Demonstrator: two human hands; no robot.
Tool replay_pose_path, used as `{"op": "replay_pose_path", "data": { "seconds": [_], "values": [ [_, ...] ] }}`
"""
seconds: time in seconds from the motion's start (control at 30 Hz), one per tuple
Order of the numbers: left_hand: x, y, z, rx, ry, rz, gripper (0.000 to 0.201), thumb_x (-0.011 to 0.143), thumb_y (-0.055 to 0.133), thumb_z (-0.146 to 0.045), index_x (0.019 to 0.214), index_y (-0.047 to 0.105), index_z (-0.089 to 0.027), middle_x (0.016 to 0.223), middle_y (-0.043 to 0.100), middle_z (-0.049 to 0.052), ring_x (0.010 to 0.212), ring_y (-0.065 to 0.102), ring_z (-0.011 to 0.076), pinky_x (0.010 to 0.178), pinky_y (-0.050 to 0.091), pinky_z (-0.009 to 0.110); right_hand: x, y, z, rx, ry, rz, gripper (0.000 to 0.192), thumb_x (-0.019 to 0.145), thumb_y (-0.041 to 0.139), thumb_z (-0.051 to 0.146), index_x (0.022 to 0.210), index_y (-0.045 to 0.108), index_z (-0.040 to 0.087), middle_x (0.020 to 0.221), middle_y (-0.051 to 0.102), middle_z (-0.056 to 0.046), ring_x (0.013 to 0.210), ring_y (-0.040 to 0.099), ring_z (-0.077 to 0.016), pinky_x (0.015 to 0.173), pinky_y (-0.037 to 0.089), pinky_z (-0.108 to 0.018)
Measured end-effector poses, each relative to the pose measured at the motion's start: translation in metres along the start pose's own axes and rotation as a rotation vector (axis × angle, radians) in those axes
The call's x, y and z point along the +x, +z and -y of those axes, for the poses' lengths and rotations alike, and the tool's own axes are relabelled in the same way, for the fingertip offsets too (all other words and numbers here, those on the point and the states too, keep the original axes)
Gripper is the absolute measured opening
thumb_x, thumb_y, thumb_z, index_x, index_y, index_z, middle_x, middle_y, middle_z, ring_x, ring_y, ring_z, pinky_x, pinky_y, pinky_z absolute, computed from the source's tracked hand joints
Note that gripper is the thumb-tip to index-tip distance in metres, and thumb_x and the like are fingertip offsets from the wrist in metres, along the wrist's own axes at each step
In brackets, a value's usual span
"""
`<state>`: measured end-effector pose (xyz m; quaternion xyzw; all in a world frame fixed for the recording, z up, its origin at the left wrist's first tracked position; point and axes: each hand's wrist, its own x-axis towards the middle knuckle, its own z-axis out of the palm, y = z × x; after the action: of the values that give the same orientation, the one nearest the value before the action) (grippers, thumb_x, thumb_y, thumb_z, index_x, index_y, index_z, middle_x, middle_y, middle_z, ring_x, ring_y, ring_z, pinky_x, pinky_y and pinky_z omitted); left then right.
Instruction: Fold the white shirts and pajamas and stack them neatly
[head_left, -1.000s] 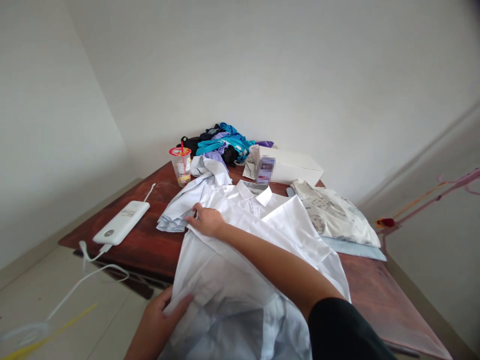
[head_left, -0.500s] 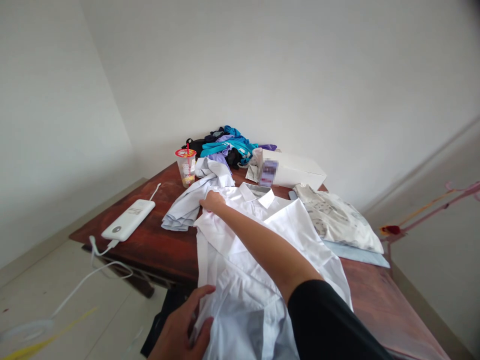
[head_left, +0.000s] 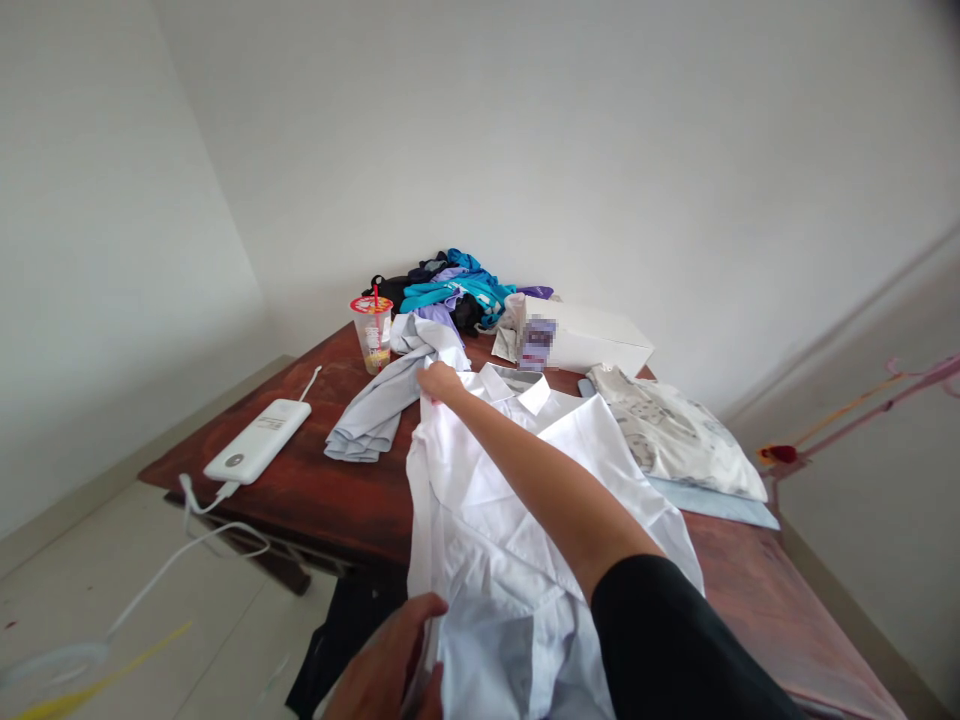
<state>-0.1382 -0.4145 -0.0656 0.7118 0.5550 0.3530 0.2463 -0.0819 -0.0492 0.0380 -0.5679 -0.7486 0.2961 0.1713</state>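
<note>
White cotton fills the near half of the view: a collared white shirt (head_left: pixel 517 520) lies spread on the dark red-brown wooden surface (head_left: pixel 315 490), its collar pointing away from us and its lower part hanging over the near edge. Our right hand (head_left: pixel 439 381) reaches far forward, the arm crossing the shirt, and its fingers are closed on the shirt's left shoulder edge just beside the collar. Our left hand (head_left: pixel 394 665) sits low at the near edge, its fingers curled around the shirt's left side seam and holding the fabric. Just left of the right hand lies a crumpled pale grey-blue garment (head_left: pixel 382 400), touching the shirt's shoulder. Behind it stands a clear plastic cup (head_left: pixel 373 332) with a red printed lid and a red straw; its print is too small to read. A white power bank (head_left: pixel 259 440) with a white cable (head_left: pixel 187 540) rests near the left edge, its marking unreadable. At the far corner sits a heap of teal, purple and black clothes (head_left: pixel 450 290), and next to it a white box (head_left: pixel 581 340) whose label is blurred. To the right lies a folded patterned cloth (head_left: pixel 675 430) on a pale blue piece.
</note>
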Motion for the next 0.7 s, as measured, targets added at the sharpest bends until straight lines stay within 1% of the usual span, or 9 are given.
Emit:
{"op": "replay_pose_path", "data": {
  "seconds": [0.1,0.17,0.2,0.27,0.33,0.4,0.5,0.6,0.7],
  "values": [
    [0.012,0.001,-0.021,0.016,0.064,0.182,0.052,0.089,0.057,-0.022,0.139,0.057,-0.036,0.117,0.076,0.006,0.094,0.077,0.0249,0.084,0.063,0.027,-0.002,-0.022,-0.023,0.296,0.071,-0.064,0.030,0.095,0.048,0.037,0.095,0.068,0.015,0.086,0.071,-0.011,0.075,0.069,-0.0235,0.060,0.056,-0.031],
    [0.024,0.010,-0.038,0.079,0.136,0.300,0.058,0.086,0.059,-0.017,0.141,0.055,-0.034,0.122,0.074,0.008,0.100,0.076,0.0251,0.083,0.062,0.026,-0.006,-0.037,-0.041,0.472,0.108,-0.114,0.024,0.093,0.049,0.035,0.091,0.065,0.018,0.078,0.067,-0.006,0.069,0.065,-0.0202,0.056,0.054,-0.029],
    [0.031,0.016,-0.046,0.143,0.164,0.361,0.059,0.086,0.059,-0.014,0.141,0.055,-0.033,0.122,0.074,0.008,0.096,0.076,0.0245,0.079,0.062,0.026,-0.009,-0.044,-0.051,0.552,0.127,-0.139,0.020,0.091,0.050,0.034,0.090,0.063,0.019,0.074,0.064,-0.004,0.066,0.063,-0.0187,0.055,0.053,-0.028],
    [0.043,0.034,-0.060,0.315,0.209,0.481,0.060,0.085,0.057,-0.009,0.141,0.055,-0.031,0.116,0.074,0.008,0.079,0.076,0.0225,0.066,0.060,0.026,-0.016,-0.057,-0.069,0.690,0.170,-0.187,0.012,0.089,0.051,0.030,0.087,0.059,0.020,0.067,0.058,0.000,0.060,0.058,-0.0162,0.054,0.051,-0.026],
    [0.052,0.055,-0.071,0.474,0.266,0.567,0.055,0.087,0.054,-0.005,0.136,0.057,-0.028,0.109,0.073,0.008,0.067,0.073,0.0215,0.055,0.055,0.026,-0.024,-0.066,-0.089,0.798,0.217,-0.233,0.007,0.087,0.051,0.027,0.084,0.054,0.022,0.063,0.054,0.002,0.057,0.055,-0.0146,0.052,0.049,-0.024],
    [0.057,0.076,-0.076,0.555,0.341,0.591,0.041,0.090,0.053,-0.006,0.125,0.062,-0.024,0.104,0.072,0.010,0.064,0.070,0.0214,0.050,0.049,0.026,-0.032,-0.072,-0.109,0.874,0.266,-0.269,0.006,0.087,0.052,0.026,0.082,0.052,0.022,0.063,0.054,0.003,0.056,0.054,-0.0144,0.050,0.047,-0.024],
    [0.059,0.106,-0.074,0.581,0.401,0.539,0.027,0.093,0.052,-0.010,0.113,0.067,-0.019,0.101,0.071,0.013,0.064,0.068,0.0202,0.050,0.045,0.024,-0.043,-0.075,-0.141,0.923,0.349,-0.298,0.011,0.089,0.057,0.030,0.082,0.056,0.021,0.065,0.058,0.001,0.057,0.056,-0.0156,0.049,0.048,-0.026],
    [0.055,0.124,-0.062,0.589,0.419,0.532,0.032,0.093,0.053,-0.011,0.122,0.066,-0.017,0.102,0.071,0.016,0.068,0.069,0.0216,0.050,0.044,0.024,-0.049,-0.070,-0.166,0.904,0.428,-0.295,0.021,0.098,0.061,0.037,0.098,0.064,0.016,0.084,0.067,-0.003,0.069,0.064,-0.0161,0.060,0.056,-0.029],
    [0.049,0.124,-0.044,0.583,0.436,0.596,0.045,0.092,0.057,-0.014,0.137,0.060,-0.017,0.112,0.072,0.018,0.078,0.071,0.0256,0.051,0.048,0.026,-0.048,-0.062,-0.178,0.846,0.442,-0.280,0.031,0.101,0.065,0.039,0.122,0.064,0.016,0.116,0.068,-0.008,0.094,0.069,-0.0195,0.080,0.061,-0.038]
  ]
}}
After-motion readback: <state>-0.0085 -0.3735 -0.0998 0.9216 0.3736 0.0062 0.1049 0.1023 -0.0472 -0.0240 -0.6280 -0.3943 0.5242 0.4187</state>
